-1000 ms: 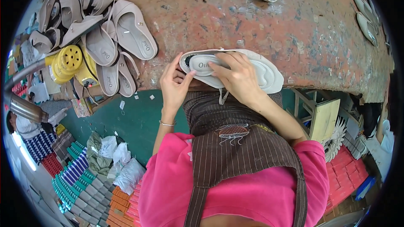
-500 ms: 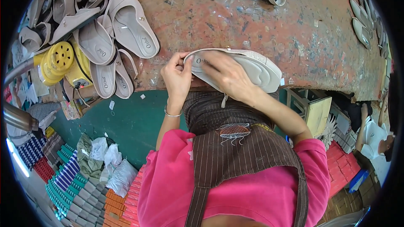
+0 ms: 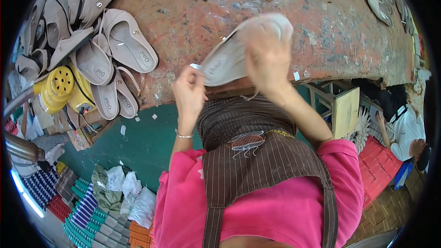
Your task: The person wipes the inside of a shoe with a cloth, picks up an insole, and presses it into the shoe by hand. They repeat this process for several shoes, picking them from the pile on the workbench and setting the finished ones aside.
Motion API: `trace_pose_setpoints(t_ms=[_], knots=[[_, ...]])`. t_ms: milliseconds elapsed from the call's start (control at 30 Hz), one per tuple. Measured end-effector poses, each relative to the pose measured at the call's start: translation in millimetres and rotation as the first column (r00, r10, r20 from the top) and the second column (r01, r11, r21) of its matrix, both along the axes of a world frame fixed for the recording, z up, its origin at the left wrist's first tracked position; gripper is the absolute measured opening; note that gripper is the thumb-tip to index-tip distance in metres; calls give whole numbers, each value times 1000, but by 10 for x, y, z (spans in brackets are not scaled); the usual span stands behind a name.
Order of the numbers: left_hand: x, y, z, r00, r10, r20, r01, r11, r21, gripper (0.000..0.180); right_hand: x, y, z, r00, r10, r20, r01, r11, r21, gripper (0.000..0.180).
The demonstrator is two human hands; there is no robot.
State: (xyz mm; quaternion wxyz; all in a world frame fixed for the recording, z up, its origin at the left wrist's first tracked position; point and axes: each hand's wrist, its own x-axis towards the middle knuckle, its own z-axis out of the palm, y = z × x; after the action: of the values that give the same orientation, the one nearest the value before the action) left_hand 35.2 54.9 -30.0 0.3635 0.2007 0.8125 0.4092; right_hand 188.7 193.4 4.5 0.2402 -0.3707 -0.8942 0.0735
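Two bare hands raised over the near edge of a worn, reddish-brown bench [image 3: 321, 23]. Right hand [image 3: 266, 55] wrapped around a pale beige shoe insole [image 3: 225, 62], fingers closed over its upper half, insole lifted off the bench and tilted, heel end pointing down-left. Left hand [image 3: 189, 93] just beside that lower end, fingers pinched narrow on a small white tab [image 3: 195, 66] at the insole's edge. Thin bracelet [image 3: 183, 135] on the left wrist. Heap of beige sandals [image 3: 126, 46] at the left of the bench, well apart from the hands. Yellow machine [image 3: 59, 87] with a perforated round face at the left edge, touching the heap. Pink sleeves and brown striped apron [image 3: 262, 165] below. Folded striped cloths [image 3: 87, 211] stacked on the green floor at lower left. Another person in a white top [image 3: 406, 128] at far right.
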Motion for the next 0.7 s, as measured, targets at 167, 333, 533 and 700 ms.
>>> trace_pose_setpoints(t_ms=[167, 333, 533, 700], knots=[[618, 23, 152, 792, -543, -279, 561, 827, -19, 19, 102, 579, 71, 938, -284, -198, 195, 906, -375, 22], [926, 41, 312, 560, -470, -682, 679, 733, 53, 18, 566, -161, 191, 977, 192, -98, -215, 895, -391, 35], [1064, -66, -12, 319, -709, -629, 805, 553, -215, 55, 275, -231, -415, 987, 113, 115, -106, 992, -62, 43], [1102, 16, 2, 304, -698, -649, 754, 592, -283, 56, -195, 419, -32, 822, 269, 502, 6, 877, -480, 55]])
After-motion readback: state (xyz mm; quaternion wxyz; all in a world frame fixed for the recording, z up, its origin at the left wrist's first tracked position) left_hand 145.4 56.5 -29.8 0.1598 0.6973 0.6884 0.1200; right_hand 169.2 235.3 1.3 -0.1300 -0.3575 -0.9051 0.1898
